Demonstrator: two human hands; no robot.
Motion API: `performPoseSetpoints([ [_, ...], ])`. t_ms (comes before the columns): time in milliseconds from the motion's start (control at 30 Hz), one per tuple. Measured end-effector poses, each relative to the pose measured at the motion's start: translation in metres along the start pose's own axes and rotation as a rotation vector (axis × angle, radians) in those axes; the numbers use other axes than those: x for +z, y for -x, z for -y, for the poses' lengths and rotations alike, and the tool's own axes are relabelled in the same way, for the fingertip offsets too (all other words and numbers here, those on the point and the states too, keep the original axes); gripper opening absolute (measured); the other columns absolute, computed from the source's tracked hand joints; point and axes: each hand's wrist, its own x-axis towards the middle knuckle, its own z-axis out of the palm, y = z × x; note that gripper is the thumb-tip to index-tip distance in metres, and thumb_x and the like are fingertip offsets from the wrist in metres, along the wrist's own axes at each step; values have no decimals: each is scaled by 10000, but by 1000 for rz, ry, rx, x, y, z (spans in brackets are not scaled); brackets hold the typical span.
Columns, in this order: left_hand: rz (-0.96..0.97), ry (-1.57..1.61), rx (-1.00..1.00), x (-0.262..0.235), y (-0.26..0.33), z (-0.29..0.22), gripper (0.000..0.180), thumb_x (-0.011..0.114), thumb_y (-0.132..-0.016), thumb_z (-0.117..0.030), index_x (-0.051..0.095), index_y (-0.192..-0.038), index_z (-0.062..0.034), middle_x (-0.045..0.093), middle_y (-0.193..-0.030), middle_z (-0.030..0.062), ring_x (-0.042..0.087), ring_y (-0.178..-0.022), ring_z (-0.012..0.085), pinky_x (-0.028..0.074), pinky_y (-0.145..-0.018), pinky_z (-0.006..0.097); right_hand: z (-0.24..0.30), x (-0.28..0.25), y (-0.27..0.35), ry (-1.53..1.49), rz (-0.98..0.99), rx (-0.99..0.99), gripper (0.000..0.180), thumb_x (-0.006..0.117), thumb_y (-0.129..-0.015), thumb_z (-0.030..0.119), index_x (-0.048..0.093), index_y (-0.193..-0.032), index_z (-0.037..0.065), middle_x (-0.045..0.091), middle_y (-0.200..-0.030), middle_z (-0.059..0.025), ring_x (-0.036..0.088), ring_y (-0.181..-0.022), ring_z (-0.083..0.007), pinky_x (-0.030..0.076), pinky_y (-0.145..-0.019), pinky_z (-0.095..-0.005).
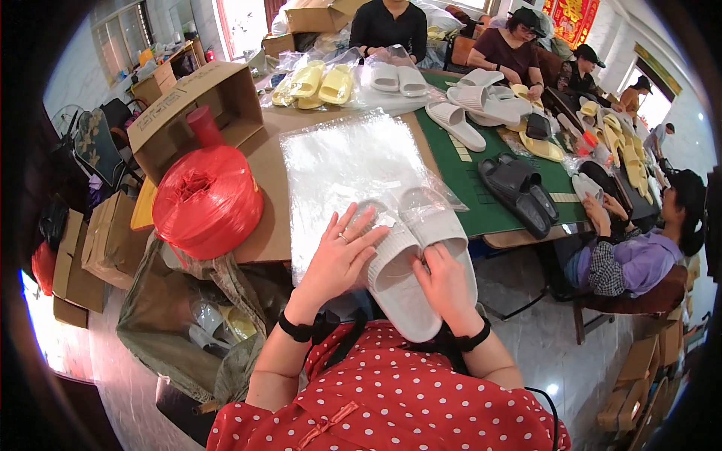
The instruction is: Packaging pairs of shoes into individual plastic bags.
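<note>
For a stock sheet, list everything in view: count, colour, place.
Held slippers: one pair, white, toes bagged, centre
Bag stack: one, clear, beneath held slippers
Twine roll: one, red, left on table
Open carton: one, brown, behind roll
Cylinder: one, red, at carton's mouth
Bagged slippers: several, yellow and white, table's far side
Loose slippers: several, white and yellow, table's right
Dark slippers: one pair, charcoal, on green mat
Sack: one, olive, lower left
Boxes: several, brown, floor, both sides
Other people: at least six, mixed clothing, far and right
Left hand: one, black wristband, at left slipper's strap
Right hand: one, black wristband, gripping slippers
</note>
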Motion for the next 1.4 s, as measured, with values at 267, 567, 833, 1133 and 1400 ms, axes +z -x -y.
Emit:
performPoseSetpoints([
  [267,85,215,55,-3,0,-14,411,478,-1010,-170,577,-1406,-128,441,-1559,80,293,-1496,340,126,-1233,531,-3,36,-39,-37,24,68,174,662,-840,53,591,-981,-20,604,-994,-234,615,-933,-452,509,-789,-520],
  [567,147,338,134,-14,2,-26,416,496,-1001,-164,577,-1406,-111,465,-1542,89,311,-1493,330,133,-1235,505,-37,112,-104,-688,-178,60,214,525,-983,203,574,-975,-6,629,-983,-207,627,-957,-403,516,-798,-496],
  [833,157,333,131,-52,12,-17,424,514,-942,-104,623,-1352,-96,509,-1508,95,328,-1483,347,122,-1233,518,8,111,-172,65,-18,153,286,563,-976,234,597,-1029,-45,636,-1069,-286,615,-1024,-456,487,-861,-538],
  [1133,-32,409,27,-58,49,20,385,608,-917,-259,692,-1224,-43,636,-1352,132,488,-1375,356,310,-1165,498,29,111,-111,-13,0,40,485,642,-944,300,534,-1318,11,587,-1237,-200,634,-990,-347,529,-866,-404],
  [1400,-363,515,-743,-43,65,55,505,474,-1049,-427,713,-1089,16,698,-970,76,641,-842,129,498,-699,273,16,-23,-13,-811,735,-58,174,709,-921,175,721,-884,5,709,-826,-52,614,-746,-110,481,-652,-270],
])
